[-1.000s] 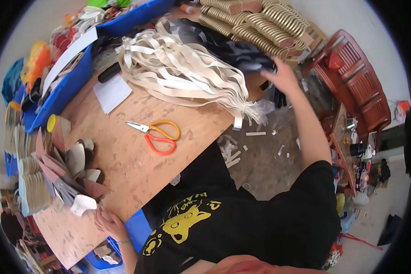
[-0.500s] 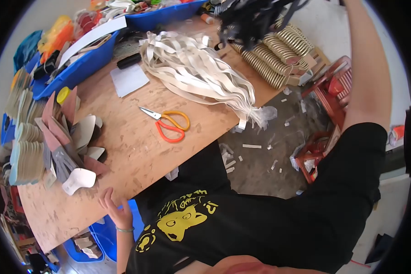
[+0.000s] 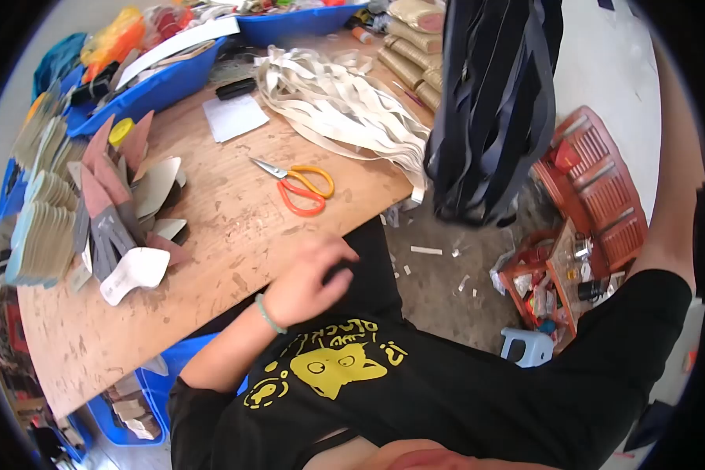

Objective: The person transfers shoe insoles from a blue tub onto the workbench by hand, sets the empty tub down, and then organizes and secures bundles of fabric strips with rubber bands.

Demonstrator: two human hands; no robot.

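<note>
Wooden table (image 3: pixel 235 235), orange scissors (image 3: pixel 301 186), cream straps (image 3: pixel 337 106), paper (image 3: pixel 235 117)

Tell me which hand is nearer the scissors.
Left. The left hand is at the table's near edge, just below the scissors. The right hand is out of view above the picture; its arm is raised high at the right, where dark straps hang.
</note>
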